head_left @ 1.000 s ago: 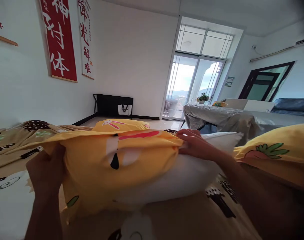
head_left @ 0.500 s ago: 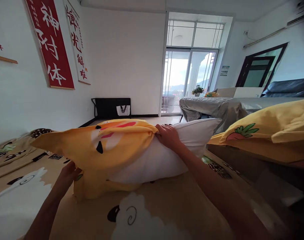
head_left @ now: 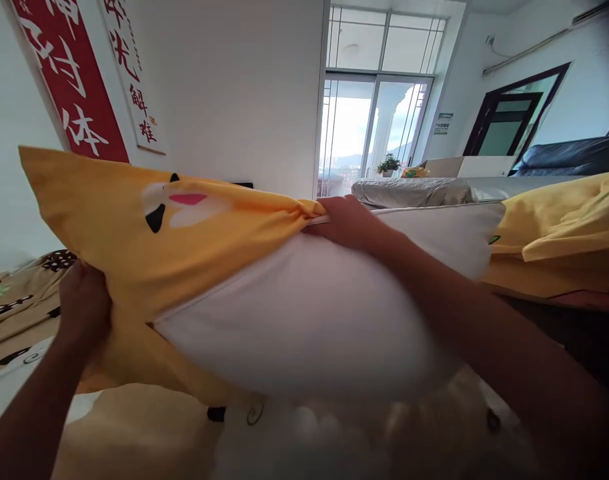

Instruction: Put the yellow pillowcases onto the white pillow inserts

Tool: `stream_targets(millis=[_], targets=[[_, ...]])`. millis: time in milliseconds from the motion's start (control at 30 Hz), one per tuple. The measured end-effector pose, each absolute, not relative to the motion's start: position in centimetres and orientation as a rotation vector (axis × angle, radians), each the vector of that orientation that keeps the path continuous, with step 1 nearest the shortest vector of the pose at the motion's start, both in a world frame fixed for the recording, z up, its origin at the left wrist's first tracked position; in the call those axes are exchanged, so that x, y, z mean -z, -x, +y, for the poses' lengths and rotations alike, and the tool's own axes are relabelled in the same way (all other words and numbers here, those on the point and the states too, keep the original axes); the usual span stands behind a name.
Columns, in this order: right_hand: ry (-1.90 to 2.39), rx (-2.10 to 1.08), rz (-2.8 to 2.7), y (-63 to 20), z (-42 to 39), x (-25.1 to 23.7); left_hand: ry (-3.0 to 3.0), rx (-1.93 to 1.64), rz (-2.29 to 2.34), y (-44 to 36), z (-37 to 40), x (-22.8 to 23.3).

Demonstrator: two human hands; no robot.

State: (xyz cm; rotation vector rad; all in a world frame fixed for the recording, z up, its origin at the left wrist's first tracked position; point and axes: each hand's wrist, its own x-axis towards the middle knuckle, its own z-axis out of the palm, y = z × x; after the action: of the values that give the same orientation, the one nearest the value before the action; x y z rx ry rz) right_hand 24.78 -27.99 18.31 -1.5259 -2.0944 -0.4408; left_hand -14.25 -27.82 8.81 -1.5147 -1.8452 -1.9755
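A white pillow sits partly inside a yellow pillowcase with a printed cartoon face. Its right part sticks out of the case's opening. My left hand is closed on the yellow cloth near the left end. At the upper edge of the opening, my right hand grips the bunched rim of the pillowcase against the pillow. Pillow and case are held up above a tan blanket with sheep prints. The fingertips of both hands are partly hidden by cloth.
More yellow bedding lies raised at the right. Behind it stands a table under a silvery cover, with a potted plant by the glass sliding door. Red and white scrolls hang on the left wall.
Both hands have lifted the pillow and pillowcase up and nearer to me. My left hand has moved left and up, and the cloth is stretched wider. The view has tilted slightly down.
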Motion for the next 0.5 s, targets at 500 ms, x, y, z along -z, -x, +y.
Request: stream_targets(millis=[500], targets=[[1.302, 0.304, -2.798, -24.4, -24.8, -5.6, 1.859, 0.926, -2.413, 19.1, -21.3, -3.1]])
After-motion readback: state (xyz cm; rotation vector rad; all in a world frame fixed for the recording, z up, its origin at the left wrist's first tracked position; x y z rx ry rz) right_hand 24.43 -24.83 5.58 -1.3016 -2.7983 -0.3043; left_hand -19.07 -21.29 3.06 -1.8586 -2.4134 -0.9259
